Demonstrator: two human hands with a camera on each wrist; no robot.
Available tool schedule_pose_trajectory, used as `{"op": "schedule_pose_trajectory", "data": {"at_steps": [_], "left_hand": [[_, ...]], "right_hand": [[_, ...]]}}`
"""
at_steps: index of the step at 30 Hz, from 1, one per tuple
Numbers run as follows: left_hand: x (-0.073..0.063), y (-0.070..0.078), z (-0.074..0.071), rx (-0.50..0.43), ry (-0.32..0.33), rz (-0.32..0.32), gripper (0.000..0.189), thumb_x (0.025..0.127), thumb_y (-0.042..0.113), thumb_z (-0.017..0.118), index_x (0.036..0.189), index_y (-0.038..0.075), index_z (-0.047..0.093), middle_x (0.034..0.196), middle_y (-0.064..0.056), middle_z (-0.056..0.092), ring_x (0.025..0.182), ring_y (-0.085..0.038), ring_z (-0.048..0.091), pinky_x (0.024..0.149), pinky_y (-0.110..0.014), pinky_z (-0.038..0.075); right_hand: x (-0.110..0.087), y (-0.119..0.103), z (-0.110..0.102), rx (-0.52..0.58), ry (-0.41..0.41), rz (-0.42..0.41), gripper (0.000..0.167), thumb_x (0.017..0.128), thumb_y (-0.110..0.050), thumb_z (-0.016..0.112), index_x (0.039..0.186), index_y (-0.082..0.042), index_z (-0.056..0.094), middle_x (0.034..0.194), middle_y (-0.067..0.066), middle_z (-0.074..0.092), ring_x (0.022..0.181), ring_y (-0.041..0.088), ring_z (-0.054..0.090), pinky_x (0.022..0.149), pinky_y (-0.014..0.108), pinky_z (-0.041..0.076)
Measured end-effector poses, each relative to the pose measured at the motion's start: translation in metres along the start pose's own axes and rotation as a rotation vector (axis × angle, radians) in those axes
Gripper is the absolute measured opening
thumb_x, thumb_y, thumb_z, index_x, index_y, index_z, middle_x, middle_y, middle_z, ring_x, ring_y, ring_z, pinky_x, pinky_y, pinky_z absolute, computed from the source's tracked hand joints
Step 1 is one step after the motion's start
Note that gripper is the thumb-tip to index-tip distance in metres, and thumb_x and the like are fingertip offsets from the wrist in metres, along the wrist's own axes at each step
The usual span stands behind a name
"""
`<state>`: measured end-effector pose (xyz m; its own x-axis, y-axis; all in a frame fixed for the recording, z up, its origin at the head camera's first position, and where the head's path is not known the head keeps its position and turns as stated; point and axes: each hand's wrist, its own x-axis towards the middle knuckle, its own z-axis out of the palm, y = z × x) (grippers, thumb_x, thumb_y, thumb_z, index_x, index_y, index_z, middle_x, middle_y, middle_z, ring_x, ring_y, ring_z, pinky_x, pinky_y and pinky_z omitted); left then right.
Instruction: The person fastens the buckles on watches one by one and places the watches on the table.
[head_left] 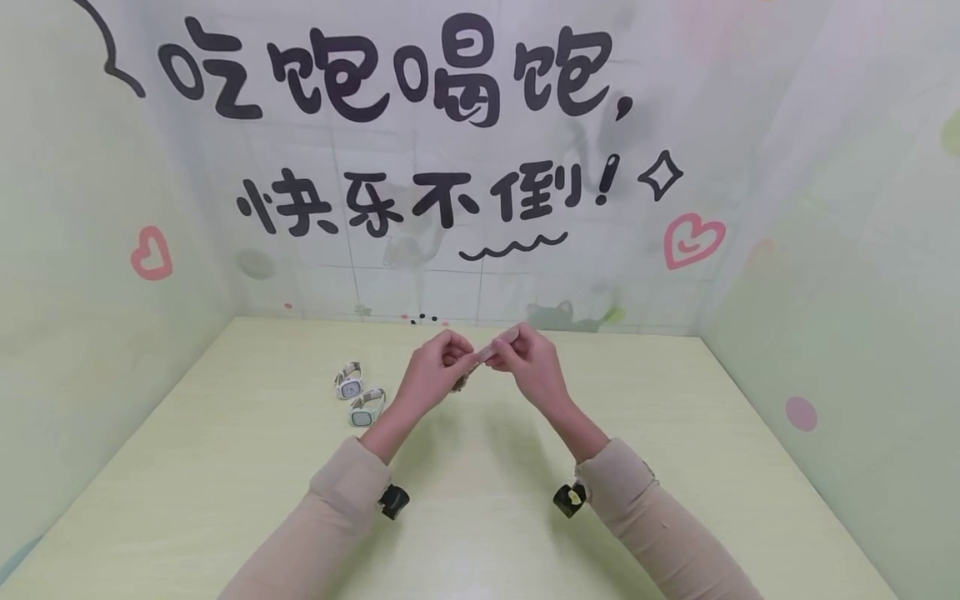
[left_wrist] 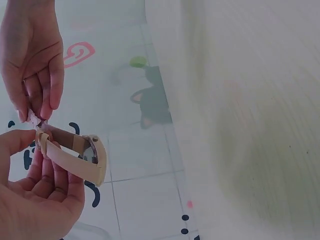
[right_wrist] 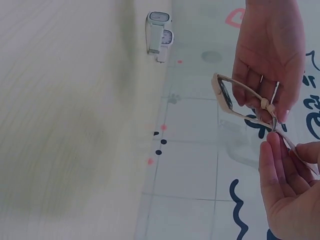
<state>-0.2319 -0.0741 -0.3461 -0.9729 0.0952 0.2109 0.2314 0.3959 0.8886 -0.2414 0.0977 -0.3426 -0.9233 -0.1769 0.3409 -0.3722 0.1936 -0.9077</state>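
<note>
Both hands hold a wristwatch with a pale beige-pink strap (left_wrist: pixel 75 166), raised over the table. Its rectangular case (right_wrist: pixel 220 95) hangs from the looped strap. My left hand (head_left: pixel 432 373) pinches the strap by the buckle and keeper, thumb on one side and fingers on the other. The strap's loose end (head_left: pixel 504 338) lies between the thumb and fingers of my right hand (head_left: pixel 536 367). The strap's tail runs through at the buckle between the two hands. In the head view the left hand mostly hides the case.
Two more watches, a white one (head_left: pixel 350 388) and a pale green one (head_left: pixel 363 419), stand on the light wooden table (head_left: pixel 225 467) left of my left hand. Printed curtains (head_left: pixel 420 283) enclose the table at the back and sides.
</note>
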Motion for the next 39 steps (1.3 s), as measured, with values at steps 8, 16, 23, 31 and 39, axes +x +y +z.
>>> {"op": "schedule_pose_trajectory", "data": {"at_steps": [8, 16, 23, 31, 39], "left_hand": [[0.002, -0.003, 0.002, -0.013, 0.026, -0.009, 0.016, 0.095, 0.019, 0.067, 0.101, 0.005, 0.064, 0.088, -0.010, 0.070, 0.074, -0.016, 0.063, 0.062, -0.021, 0.050], [0.002, -0.002, 0.002, -0.003, 0.042, -0.012, 0.015, 0.094, 0.019, 0.069, 0.099, 0.006, 0.064, 0.086, -0.010, 0.071, 0.069, -0.013, 0.061, 0.059, -0.022, 0.050], [0.002, -0.002, 0.002, 0.014, 0.058, -0.010, 0.018, 0.092, 0.018, 0.071, 0.101, 0.004, 0.064, 0.091, -0.013, 0.071, 0.073, -0.014, 0.062, 0.060, -0.022, 0.050], [0.003, -0.004, 0.002, 0.028, 0.075, 0.009, 0.017, 0.091, 0.016, 0.072, 0.099, 0.004, 0.064, 0.089, -0.012, 0.070, 0.073, -0.014, 0.061, 0.059, -0.020, 0.049], [0.002, -0.002, 0.003, 0.052, 0.101, 0.005, 0.016, 0.092, 0.018, 0.072, 0.099, 0.005, 0.067, 0.091, -0.011, 0.070, 0.078, -0.017, 0.062, 0.067, -0.021, 0.050]], "right_hand": [[0.000, 0.001, 0.001, -0.002, -0.005, -0.009, 0.013, 0.100, -0.007, 0.059, 0.101, 0.005, 0.059, 0.099, 0.027, 0.072, 0.087, 0.026, 0.074, 0.077, 0.030, 0.062], [0.000, 0.001, 0.002, -0.019, 0.002, -0.020, 0.012, 0.099, -0.007, 0.060, 0.101, 0.006, 0.059, 0.099, 0.026, 0.072, 0.087, 0.027, 0.074, 0.078, 0.032, 0.062], [-0.001, 0.002, 0.005, -0.074, 0.007, -0.027, 0.012, 0.097, -0.008, 0.063, 0.100, 0.004, 0.062, 0.100, 0.022, 0.072, 0.089, 0.030, 0.074, 0.078, 0.029, 0.062], [-0.002, -0.001, 0.008, -0.128, 0.018, -0.054, 0.016, 0.096, -0.013, 0.066, 0.099, 0.003, 0.065, 0.101, 0.020, 0.073, 0.089, 0.036, 0.073, 0.080, 0.034, 0.062], [-0.003, 0.001, 0.012, -0.146, 0.027, -0.059, 0.015, 0.095, -0.015, 0.067, 0.098, 0.000, 0.065, 0.099, 0.017, 0.074, 0.087, 0.033, 0.073, 0.080, 0.038, 0.062]]}}
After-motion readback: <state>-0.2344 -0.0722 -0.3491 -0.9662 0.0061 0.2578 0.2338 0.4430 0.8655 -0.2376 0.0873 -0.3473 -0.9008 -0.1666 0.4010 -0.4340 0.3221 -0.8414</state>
